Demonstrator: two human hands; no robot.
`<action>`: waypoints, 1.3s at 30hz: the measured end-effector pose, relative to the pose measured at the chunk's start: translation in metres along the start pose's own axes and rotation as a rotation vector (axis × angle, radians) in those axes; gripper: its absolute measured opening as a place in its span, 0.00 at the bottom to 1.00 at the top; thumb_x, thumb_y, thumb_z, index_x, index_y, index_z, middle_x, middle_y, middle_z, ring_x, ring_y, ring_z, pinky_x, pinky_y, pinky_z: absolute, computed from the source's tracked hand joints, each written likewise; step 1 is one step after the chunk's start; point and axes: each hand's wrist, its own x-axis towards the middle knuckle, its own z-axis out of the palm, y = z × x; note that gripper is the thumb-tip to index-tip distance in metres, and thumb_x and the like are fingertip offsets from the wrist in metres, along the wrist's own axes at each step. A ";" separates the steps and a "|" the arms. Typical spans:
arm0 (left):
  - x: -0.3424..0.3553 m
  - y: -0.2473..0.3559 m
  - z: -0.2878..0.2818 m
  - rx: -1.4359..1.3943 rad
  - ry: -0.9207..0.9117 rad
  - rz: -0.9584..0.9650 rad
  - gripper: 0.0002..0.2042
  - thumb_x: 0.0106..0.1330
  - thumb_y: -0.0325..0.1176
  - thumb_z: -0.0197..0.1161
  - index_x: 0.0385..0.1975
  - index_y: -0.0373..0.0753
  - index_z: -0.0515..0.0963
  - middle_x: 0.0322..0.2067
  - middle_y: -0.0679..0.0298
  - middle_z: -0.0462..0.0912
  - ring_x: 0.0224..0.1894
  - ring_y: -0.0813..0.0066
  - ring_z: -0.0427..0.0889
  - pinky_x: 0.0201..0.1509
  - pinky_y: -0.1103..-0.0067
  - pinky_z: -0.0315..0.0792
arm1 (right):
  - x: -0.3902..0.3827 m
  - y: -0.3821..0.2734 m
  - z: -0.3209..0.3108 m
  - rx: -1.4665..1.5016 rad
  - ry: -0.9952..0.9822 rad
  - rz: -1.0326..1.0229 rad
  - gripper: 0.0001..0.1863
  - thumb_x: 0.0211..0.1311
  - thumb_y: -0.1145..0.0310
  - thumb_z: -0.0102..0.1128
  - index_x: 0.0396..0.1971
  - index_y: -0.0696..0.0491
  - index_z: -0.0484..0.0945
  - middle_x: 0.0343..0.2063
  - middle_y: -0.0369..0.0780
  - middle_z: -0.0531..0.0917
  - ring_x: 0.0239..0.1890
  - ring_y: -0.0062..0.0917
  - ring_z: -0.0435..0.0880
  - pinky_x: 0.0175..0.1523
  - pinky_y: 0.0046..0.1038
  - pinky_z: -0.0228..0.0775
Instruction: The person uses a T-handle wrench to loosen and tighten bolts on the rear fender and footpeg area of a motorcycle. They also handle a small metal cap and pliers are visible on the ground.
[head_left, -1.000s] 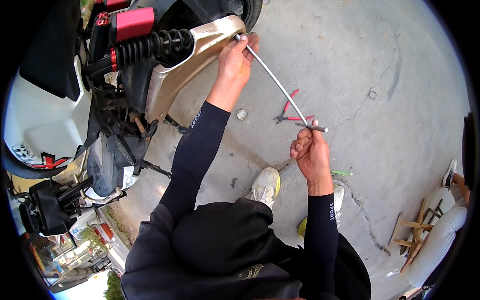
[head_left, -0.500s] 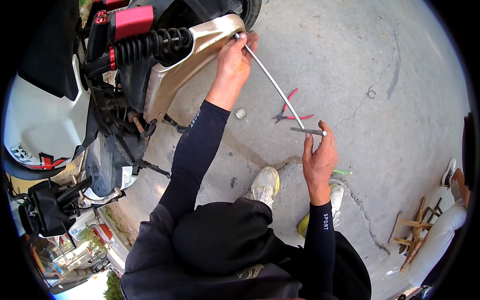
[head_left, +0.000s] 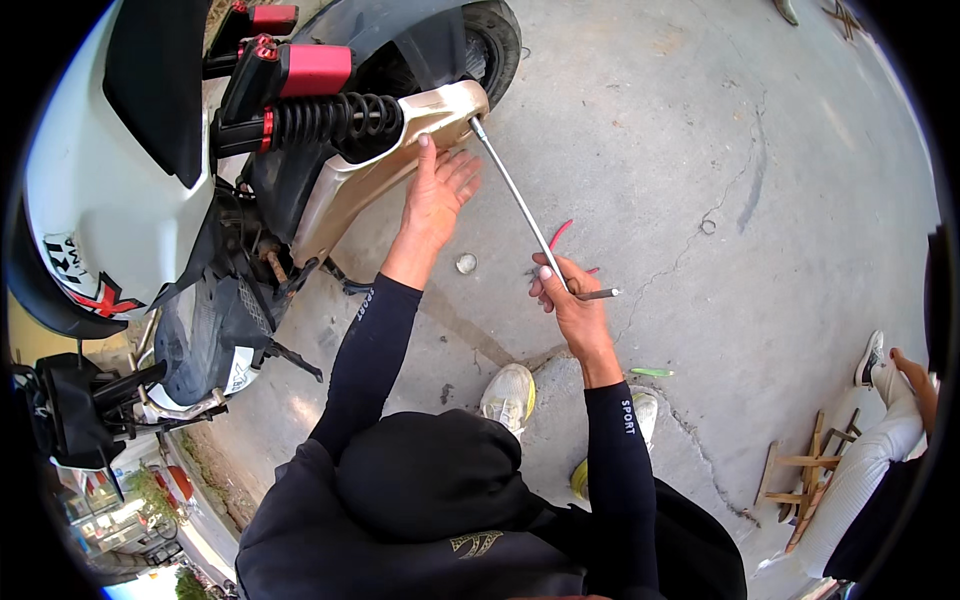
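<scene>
A long silver T-handle socket wrench [head_left: 512, 192] slants from the rear end of a gold swingarm [head_left: 440, 108] down toward me. Its socket end meets the swingarm's tip by the rear wheel [head_left: 492, 62]. Around the crossbar end, the fingers of my right hand [head_left: 578, 310] are closed, and one dark bar end sticks out on the right. My left hand [head_left: 435, 200] is apart from the wrench, fingers spread, close beside the swingarm's lower edge. Red-handled pliers [head_left: 562, 234] lie on the concrete, partly hidden behind my right hand.
A white and black scooter [head_left: 125, 230] with a black coil shock absorber [head_left: 330, 120] fills the left side. A small round metal piece [head_left: 466, 263] and a green strip [head_left: 652, 372] lie on the ground. At right, another person's leg [head_left: 880, 425] is beside a wooden stool [head_left: 808, 465].
My left hand has let go of the wrench's upper end and moved down and left, opening. My right hand has shifted left and now wraps the handle. The view has shifted slightly.
</scene>
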 end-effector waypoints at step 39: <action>-0.003 -0.030 0.041 -0.409 0.383 0.513 0.35 0.55 0.40 0.74 0.58 0.49 0.56 0.59 0.70 0.64 0.66 0.76 0.58 0.74 0.61 0.44 | 0.049 0.053 -0.063 0.012 0.184 0.138 0.14 0.66 0.62 0.64 0.43 0.57 0.83 0.34 0.34 0.82 0.37 0.16 0.75 0.46 0.20 0.66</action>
